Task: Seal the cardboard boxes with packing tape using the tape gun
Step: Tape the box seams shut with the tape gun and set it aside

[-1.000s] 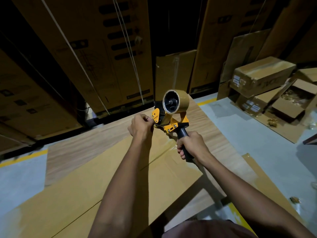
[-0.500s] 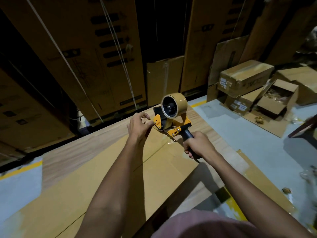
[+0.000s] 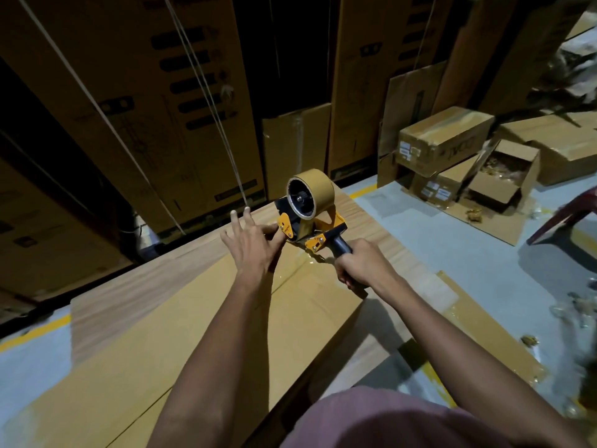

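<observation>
Off to my right an open carton (image 3: 504, 181) holds loose brownish bits — too blurred to name — beside a closed box (image 3: 444, 139) with white labels I can't read. My right hand (image 3: 363, 265) wraps the black handle of the tape gun (image 3: 311, 218), its roll end pointing away over the flat cardboard box (image 3: 193, 318). My left hand (image 3: 250, 242) — fingers spread — pinches its yellow front plate.

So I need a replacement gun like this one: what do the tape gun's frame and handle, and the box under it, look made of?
Tape gun frame: probably painted metal, judging by the glossy yellow-orange plates with visible rivets. Handle, gripped by the right hand: matte black, likely plastic or rubber. Large box underneath: plain brown cardboard, dull, with a centre seam and a shiny strip of tape.
</observation>
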Action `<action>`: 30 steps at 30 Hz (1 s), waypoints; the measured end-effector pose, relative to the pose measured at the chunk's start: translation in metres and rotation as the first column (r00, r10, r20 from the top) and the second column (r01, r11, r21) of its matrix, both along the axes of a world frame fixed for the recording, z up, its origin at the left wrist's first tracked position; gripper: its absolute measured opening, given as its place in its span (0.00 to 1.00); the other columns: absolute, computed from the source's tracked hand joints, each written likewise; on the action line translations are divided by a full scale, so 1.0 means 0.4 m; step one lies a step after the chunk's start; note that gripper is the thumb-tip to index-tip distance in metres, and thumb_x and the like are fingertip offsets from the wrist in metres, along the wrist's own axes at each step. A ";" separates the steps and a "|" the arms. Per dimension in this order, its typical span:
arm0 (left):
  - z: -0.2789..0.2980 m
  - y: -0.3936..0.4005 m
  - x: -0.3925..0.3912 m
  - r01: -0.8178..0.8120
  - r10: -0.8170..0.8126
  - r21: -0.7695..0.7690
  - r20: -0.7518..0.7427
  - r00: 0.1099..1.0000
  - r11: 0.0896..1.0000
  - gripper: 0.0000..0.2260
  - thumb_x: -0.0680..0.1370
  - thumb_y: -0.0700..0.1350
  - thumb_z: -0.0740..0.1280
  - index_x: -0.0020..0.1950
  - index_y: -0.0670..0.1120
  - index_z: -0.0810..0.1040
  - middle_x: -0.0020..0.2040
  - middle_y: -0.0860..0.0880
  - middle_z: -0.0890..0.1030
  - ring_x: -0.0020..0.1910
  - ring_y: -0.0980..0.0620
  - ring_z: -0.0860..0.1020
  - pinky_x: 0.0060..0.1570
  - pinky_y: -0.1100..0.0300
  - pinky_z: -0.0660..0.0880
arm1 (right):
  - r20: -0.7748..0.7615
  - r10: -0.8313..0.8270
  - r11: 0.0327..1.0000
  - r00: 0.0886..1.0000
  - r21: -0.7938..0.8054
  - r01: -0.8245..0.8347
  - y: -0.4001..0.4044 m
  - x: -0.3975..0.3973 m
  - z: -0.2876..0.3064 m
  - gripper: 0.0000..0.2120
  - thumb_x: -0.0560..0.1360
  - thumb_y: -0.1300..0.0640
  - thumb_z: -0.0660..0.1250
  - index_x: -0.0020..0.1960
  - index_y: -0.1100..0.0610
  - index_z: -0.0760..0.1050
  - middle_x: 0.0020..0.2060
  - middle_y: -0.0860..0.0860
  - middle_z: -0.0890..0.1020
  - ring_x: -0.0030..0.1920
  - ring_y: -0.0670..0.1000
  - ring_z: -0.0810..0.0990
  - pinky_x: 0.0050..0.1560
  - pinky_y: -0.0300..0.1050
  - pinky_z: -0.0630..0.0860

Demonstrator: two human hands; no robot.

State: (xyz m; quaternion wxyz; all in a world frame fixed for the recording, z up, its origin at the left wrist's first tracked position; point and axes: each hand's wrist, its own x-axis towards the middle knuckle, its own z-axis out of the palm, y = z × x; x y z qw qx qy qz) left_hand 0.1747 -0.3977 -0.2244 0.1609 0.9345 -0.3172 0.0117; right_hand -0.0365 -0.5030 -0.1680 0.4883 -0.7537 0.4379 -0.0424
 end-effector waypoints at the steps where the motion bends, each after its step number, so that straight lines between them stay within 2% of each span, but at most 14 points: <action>1: 0.000 0.003 -0.008 -0.016 0.016 0.030 -0.018 1.000 0.999 0.24 0.79 0.69 0.58 0.59 0.56 0.85 0.82 0.44 0.58 0.82 0.39 0.49 0.72 0.32 0.53 | -0.003 0.008 1.000 1.000 -0.018 -0.009 0.002 -0.001 -0.001 0.06 0.68 0.66 0.66 0.44 0.63 0.78 0.30 0.59 0.84 0.26 0.53 0.80 0.33 0.51 0.83; 4: 0.006 0.005 -0.027 -0.039 0.042 0.082 -0.039 0.998 0.996 0.25 0.80 0.69 0.54 0.63 0.59 0.82 0.83 0.43 0.56 0.82 0.38 0.45 0.72 0.30 0.49 | -0.026 0.045 0.994 0.999 -0.094 -0.047 0.002 -0.008 -0.008 0.04 0.68 0.64 0.66 0.41 0.60 0.79 0.29 0.56 0.84 0.28 0.53 0.83 0.34 0.54 0.84; 8: 0.008 0.004 -0.030 -0.055 0.060 0.093 -0.052 0.997 0.994 0.22 0.80 0.68 0.55 0.67 0.63 0.78 0.83 0.43 0.53 0.81 0.37 0.44 0.72 0.28 0.45 | -0.039 0.062 0.991 0.997 -0.120 -0.066 0.001 -0.028 -0.021 0.03 0.70 0.63 0.66 0.41 0.58 0.78 0.30 0.55 0.84 0.32 0.57 0.85 0.36 0.58 0.85; 14: 0.002 0.003 -0.042 -0.060 0.067 0.097 -0.064 0.996 0.993 0.25 0.77 0.71 0.58 0.70 0.64 0.75 0.83 0.42 0.51 0.81 0.36 0.43 0.71 0.26 0.41 | -0.027 0.044 0.992 0.999 -0.119 -0.047 0.002 -0.032 -0.014 0.05 0.70 0.62 0.65 0.43 0.58 0.78 0.32 0.56 0.85 0.30 0.54 0.83 0.37 0.57 0.84; 19: 0.012 -0.002 -0.045 -0.037 0.045 0.123 -0.062 0.997 0.992 0.23 0.79 0.69 0.58 0.69 0.61 0.77 0.83 0.42 0.49 0.81 0.36 0.42 0.71 0.26 0.41 | -0.036 0.034 0.998 0.999 -0.042 -0.036 -0.013 -0.071 0.000 0.05 0.69 0.65 0.65 0.44 0.60 0.78 0.31 0.57 0.84 0.26 0.51 0.79 0.30 0.46 0.78; 22: 0.014 -0.014 -0.067 -0.019 0.016 0.142 0.019 1.000 0.990 0.21 0.81 0.65 0.58 0.66 0.57 0.80 0.83 0.42 0.52 0.81 0.36 0.43 0.72 0.28 0.44 | -0.068 0.031 0.999 0.997 -0.027 -0.033 -0.014 -0.110 -0.015 0.07 0.67 0.65 0.68 0.45 0.62 0.79 0.32 0.59 0.84 0.27 0.53 0.80 0.32 0.52 0.80; 24: 0.023 -0.017 -0.089 0.058 -0.068 0.100 0.106 0.992 0.993 0.18 0.83 0.59 0.61 0.64 0.51 0.81 0.82 0.43 0.56 0.81 0.37 0.46 0.73 0.32 0.49 | -0.056 0.024 0.999 0.998 -0.021 -0.026 -0.009 -0.117 -0.022 0.08 0.65 0.65 0.68 0.45 0.63 0.78 0.33 0.62 0.84 0.27 0.54 0.80 0.32 0.56 0.82; 25: 0.025 -0.017 -0.095 0.115 -0.123 0.070 0.122 0.985 0.991 0.17 0.83 0.55 0.62 0.67 0.48 0.79 0.82 0.43 0.57 0.82 0.38 0.48 0.74 0.35 0.51 | -0.049 0.022 0.999 0.999 -0.029 -0.024 -0.008 -0.115 -0.021 0.08 0.65 0.65 0.68 0.44 0.63 0.78 0.34 0.62 0.84 0.27 0.55 0.80 0.32 0.54 0.81; 27: 0.027 -0.016 -0.099 0.171 -0.170 -0.017 0.052 0.984 0.985 0.24 0.82 0.51 0.64 0.76 0.43 0.70 0.81 0.39 0.58 0.82 0.41 0.50 0.74 0.40 0.53 | -0.039 0.025 0.998 0.999 -0.059 -0.028 -0.003 -0.114 -0.018 0.07 0.65 0.63 0.67 0.42 0.62 0.78 0.33 0.61 0.84 0.28 0.59 0.81 0.31 0.54 0.81; 29: 0.029 -0.010 -0.098 0.134 -0.138 -0.082 -0.042 0.990 0.988 0.31 0.80 0.53 0.66 0.79 0.42 0.62 0.80 0.37 0.58 0.82 0.41 0.48 0.74 0.39 0.52 | -0.030 0.028 0.994 0.999 -0.107 -0.031 0.004 -0.118 -0.020 0.05 0.66 0.62 0.67 0.41 0.60 0.79 0.32 0.58 0.84 0.32 0.62 0.84 0.33 0.58 0.82; 30: 0.026 -0.008 -0.099 0.109 -0.116 -0.098 -0.075 0.990 0.989 0.31 0.79 0.54 0.66 0.78 0.42 0.63 0.80 0.36 0.58 0.82 0.41 0.47 0.75 0.37 0.51 | -0.034 0.034 0.992 0.999 -0.123 -0.038 0.008 -0.121 -0.020 0.04 0.67 0.62 0.68 0.41 0.59 0.79 0.32 0.57 0.84 0.34 0.60 0.84 0.35 0.59 0.82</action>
